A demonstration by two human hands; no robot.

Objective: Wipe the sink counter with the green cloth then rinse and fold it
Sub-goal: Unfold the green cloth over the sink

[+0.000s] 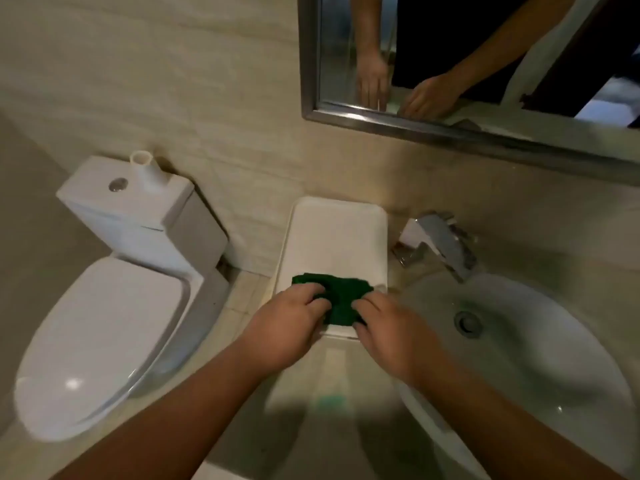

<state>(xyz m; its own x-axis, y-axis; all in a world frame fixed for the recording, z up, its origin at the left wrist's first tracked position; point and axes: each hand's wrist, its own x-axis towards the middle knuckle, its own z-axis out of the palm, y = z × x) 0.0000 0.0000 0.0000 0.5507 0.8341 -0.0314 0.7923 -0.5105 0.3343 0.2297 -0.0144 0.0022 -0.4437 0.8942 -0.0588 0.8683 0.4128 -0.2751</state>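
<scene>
At centre frame the cloth (337, 299) lies bunched on the near end of a white tray (337, 233), its long axis running left to right, just beyond both hands. Left hand (289, 327) pinches its left part, right hand (389, 330) its right, fingers curled onto the fabric, equally near. Basin (519, 341) sits to the right, tap (443, 244) above it, toilet (104, 323) at left

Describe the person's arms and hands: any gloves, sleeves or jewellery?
Both the left hand and right hand are bare, with no gloves. No rings, watch or bracelet show. The forearms are uncovered all the way to the picture's edge, so no sleeves appear.
</scene>
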